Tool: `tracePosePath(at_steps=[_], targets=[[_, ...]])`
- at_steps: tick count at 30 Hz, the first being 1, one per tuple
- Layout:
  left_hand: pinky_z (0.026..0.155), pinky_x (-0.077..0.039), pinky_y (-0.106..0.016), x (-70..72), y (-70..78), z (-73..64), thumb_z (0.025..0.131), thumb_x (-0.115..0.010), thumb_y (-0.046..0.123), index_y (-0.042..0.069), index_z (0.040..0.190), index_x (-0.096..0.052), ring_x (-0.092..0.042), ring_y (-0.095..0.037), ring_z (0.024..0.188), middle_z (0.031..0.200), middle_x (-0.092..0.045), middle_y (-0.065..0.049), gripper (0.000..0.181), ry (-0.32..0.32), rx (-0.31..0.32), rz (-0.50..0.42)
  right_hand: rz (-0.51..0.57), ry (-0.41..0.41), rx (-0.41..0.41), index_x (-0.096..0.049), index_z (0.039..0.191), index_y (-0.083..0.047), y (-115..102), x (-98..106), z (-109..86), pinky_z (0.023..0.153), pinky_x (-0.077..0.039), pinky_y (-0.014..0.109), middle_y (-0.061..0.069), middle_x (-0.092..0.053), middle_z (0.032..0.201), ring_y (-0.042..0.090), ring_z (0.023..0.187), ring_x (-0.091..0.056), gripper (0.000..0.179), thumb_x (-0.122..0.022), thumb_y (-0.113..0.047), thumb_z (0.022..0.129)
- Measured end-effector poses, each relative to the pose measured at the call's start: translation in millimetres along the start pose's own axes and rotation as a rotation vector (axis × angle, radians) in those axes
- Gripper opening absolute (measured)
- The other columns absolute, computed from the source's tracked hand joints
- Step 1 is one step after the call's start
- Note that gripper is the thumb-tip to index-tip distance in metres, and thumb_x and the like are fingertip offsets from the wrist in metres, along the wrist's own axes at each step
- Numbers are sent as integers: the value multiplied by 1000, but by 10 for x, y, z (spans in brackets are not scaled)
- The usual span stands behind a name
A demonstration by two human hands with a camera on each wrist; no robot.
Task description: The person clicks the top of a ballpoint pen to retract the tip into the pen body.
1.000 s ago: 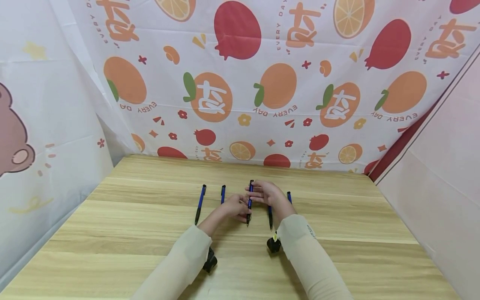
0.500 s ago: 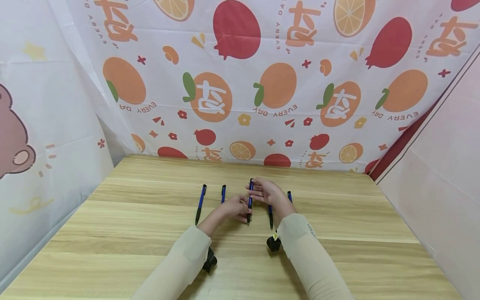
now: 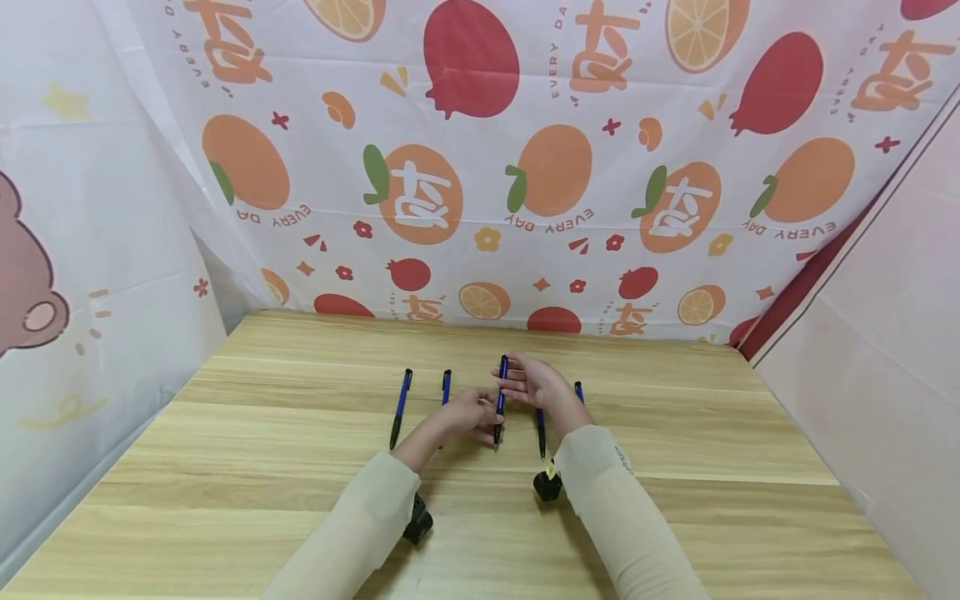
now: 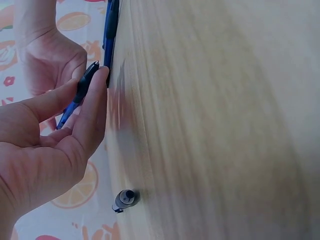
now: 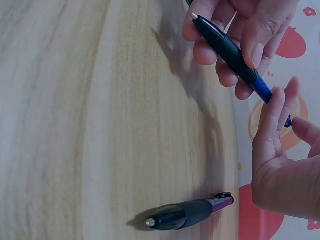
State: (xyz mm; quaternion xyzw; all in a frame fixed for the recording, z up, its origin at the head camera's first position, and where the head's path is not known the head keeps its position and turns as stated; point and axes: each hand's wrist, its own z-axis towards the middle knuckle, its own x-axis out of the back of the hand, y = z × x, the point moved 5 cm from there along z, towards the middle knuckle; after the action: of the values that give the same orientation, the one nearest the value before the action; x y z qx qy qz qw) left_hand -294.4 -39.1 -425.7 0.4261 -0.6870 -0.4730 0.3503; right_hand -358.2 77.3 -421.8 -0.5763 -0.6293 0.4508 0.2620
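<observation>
Both hands hold one blue pen [image 3: 501,402] with a black grip, above the middle of the table. My left hand [image 3: 474,414] pinches its black grip between thumb and fingers. In the right wrist view the metal tip [image 5: 194,16] sticks out past those fingers. My right hand [image 3: 536,387] holds the blue far end, with the thumb near the button end and fingers along the barrel. Similar pens lie to both sides: a far-left pen [image 3: 401,408], a pen [image 3: 446,387] partly behind my left hand, a pen [image 3: 542,437] below my right hand.
Another blue pen [image 3: 579,392] lies right of my right wrist, partly hidden by it. Dark wrist cameras [image 3: 418,521] sit under the sleeves. A fruit-print cloth [image 3: 480,183] hangs behind the wooden table [image 3: 262,433], with pale cloths at both sides.
Both hands keep their hold on the pen. My right hand and the pen's far end have shifted very slightly away from me; the lying pens stay in place.
</observation>
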Motion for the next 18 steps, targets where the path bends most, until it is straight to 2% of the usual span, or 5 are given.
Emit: tracePosePath(at_steps=[6, 13, 18], targets=[[69, -54, -39, 0, -2, -3, 90, -51, -7, -9, 115, -44, -62, -26, 78, 98, -62, -21, 26, 4, -2, 3, 7, 8, 5, -51, 122, 4, 6, 6, 0, 66, -53, 25, 13, -62, 113, 11, 68, -62, 47, -49, -34, 95], [68, -55, -38, -14, 7, -25, 90, -51, -7, -8, 113, -45, -62, -24, 75, 97, -62, -21, 24, 6, -9, 8, 5, 28, 1, -53, 119, 2, 22, 16, 29, 70, -53, 27, 15, -60, 116, 15, 77, -63, 43, -49, -34, 95], [68, -55, -38, -22, 6, -27, 90, -51, -7, -9, 114, -45, -61, -24, 75, 98, -61, -22, 25, 7, -12, 16, 7, 31, -3, -53, 117, 2, 26, 21, 29, 66, -54, 26, 15, -59, 116, 12, 70, -62, 42, -48, -34, 96]])
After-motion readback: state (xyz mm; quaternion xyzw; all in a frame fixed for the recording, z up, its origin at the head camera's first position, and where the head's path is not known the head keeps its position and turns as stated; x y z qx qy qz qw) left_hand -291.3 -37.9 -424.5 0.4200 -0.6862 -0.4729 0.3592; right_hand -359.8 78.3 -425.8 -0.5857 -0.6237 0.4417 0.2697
